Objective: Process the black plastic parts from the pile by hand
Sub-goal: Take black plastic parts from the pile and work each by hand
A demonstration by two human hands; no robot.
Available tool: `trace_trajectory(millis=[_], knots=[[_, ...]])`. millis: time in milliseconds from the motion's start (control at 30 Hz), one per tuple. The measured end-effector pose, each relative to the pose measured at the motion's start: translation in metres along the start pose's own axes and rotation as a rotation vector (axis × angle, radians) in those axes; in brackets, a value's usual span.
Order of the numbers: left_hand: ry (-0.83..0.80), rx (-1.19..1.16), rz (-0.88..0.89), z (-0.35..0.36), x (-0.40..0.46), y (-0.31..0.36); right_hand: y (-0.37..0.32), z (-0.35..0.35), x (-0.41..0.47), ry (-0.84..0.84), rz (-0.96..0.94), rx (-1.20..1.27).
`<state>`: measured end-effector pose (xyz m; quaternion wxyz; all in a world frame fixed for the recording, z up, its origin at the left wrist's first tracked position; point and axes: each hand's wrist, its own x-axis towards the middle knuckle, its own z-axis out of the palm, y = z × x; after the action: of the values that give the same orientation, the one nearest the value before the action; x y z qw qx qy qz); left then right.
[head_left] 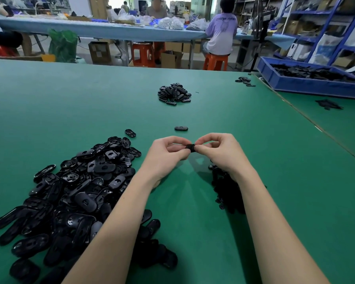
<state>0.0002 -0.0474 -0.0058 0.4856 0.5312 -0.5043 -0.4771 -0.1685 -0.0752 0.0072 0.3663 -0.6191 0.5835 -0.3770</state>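
A big pile of black oval plastic parts covers the near left of the green table. Above the table's middle, my left hand and my right hand meet and pinch one small black part between their fingertips; most of it is hidden by the fingers. A smaller heap of dark bits lies under my right forearm. One single oval part lies just beyond my hands. A second, tidier heap of parts sits farther back in the middle.
A blue crate with black pieces stands at the far right on the neighbouring table. A few loose parts lie near the far right edge. People sit at a long blue table behind, with orange stools.
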Motion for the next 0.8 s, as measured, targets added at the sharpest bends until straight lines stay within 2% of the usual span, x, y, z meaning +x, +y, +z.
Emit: trace_trajectory(millis=[133,400,800], knots=[[0.007,-0.059,-0.003,-0.0017,0.0004,0.0018,-0.0018,0.0015,0.0002,0.024,0.015,0.019],[-0.020,-0.092,-0.053,-0.0033,0.0034,0.0018,-0.0006,-0.0022,-0.0021,-0.075,0.089,0.135],[0.048,-0.015,-0.067,-0.0007,0.0038,-0.0027,-0.0010,0.0017,-0.0006,-0.063,0.040,0.065]])
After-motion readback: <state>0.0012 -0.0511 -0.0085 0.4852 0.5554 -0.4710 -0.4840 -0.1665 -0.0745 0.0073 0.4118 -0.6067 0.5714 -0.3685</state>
